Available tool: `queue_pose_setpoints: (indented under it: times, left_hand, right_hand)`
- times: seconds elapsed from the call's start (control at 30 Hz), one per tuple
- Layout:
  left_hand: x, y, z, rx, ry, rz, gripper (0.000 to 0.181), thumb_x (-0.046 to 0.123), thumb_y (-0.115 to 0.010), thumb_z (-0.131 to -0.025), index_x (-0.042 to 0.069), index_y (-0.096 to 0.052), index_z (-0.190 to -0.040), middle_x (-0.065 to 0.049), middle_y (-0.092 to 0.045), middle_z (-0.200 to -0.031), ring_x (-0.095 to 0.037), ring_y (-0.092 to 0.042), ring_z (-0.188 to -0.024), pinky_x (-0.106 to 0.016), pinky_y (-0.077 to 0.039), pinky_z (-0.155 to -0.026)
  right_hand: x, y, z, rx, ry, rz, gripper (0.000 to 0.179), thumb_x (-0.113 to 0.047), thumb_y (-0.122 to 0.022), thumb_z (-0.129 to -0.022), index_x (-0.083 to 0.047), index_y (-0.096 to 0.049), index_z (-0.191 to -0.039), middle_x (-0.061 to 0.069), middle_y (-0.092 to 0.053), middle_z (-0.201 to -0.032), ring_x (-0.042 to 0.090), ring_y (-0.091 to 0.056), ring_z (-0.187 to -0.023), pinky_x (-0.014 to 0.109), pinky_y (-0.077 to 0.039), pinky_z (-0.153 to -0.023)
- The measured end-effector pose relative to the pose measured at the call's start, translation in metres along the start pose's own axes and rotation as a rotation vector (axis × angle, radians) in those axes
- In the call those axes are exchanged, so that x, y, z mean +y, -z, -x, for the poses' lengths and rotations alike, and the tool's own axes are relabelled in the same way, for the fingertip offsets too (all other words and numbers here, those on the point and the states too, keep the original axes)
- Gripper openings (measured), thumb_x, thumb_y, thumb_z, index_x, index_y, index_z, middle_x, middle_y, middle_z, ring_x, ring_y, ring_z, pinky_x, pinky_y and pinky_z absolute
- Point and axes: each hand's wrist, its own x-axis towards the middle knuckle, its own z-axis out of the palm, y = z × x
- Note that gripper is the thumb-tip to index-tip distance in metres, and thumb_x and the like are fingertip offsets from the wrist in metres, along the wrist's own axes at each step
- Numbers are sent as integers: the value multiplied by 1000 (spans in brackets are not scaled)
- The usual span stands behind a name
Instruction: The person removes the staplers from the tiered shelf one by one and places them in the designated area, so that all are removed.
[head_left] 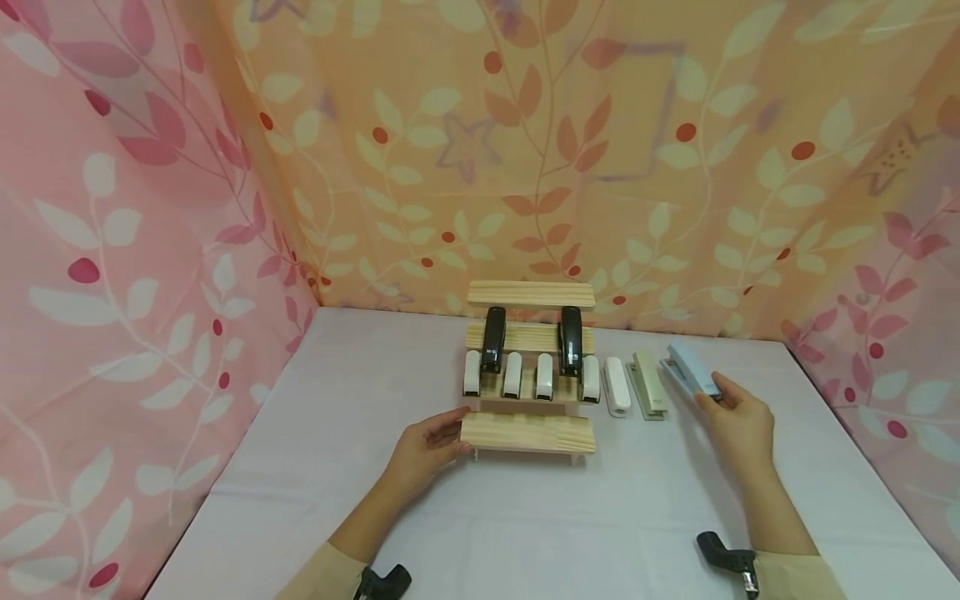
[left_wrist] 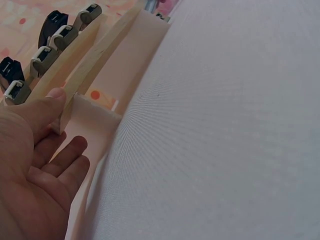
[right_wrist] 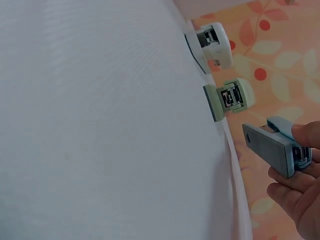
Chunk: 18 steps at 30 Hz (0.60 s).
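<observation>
My left hand [head_left: 423, 450] pinches the left end of the lowest shelf of a tiered wooden rack [head_left: 527, 433]; in the left wrist view its thumb lies over the board's end. Two black staplers [head_left: 571, 340] and several small white staplers [head_left: 512, 375] sit on the rack's tiers above that shelf. At the right, my right hand [head_left: 742, 425] grips a light blue stapler [head_left: 692, 368] by its near end. The right wrist view shows the blue stapler [right_wrist: 270, 150] tilted, with the thumb on top and fingers beneath.
Between the rack and my right hand, a white stapler [head_left: 617, 387] and a pale green stapler [head_left: 647, 385] stand side by side on the white-covered table [head_left: 315, 400]. Patterned curtains [head_left: 420, 167] enclose the back and both sides.
</observation>
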Motion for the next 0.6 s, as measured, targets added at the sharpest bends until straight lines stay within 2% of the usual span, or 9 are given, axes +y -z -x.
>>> queue_pose_setpoints:
  times: [0.23, 0.6]
  left_hand:
    - [2, 0, 1, 2, 1, -1, 60, 11, -85, -85, 8, -62, -140, -13, -63, -140, -28, -61, -130, -26, -53, -104]
    - [0, 0, 0, 2, -12, -8, 61, 12, -84, -85, 3, -60, -141, -15, -62, -142, -30, -61, -130, -27, -53, -104]
  right_hand:
    - [8, -2, 1, -24, 14, 26, 61, -30, -70, -99, 0, -51, -148, 25, -57, -141, 38, -55, -131, -4, -44, -78]
    - [13, -6, -1, -55, -53, 29, 61, -29, -68, -100, -2, -48, -151, 24, -51, -148, 35, -51, -137, 11, -51, -95]
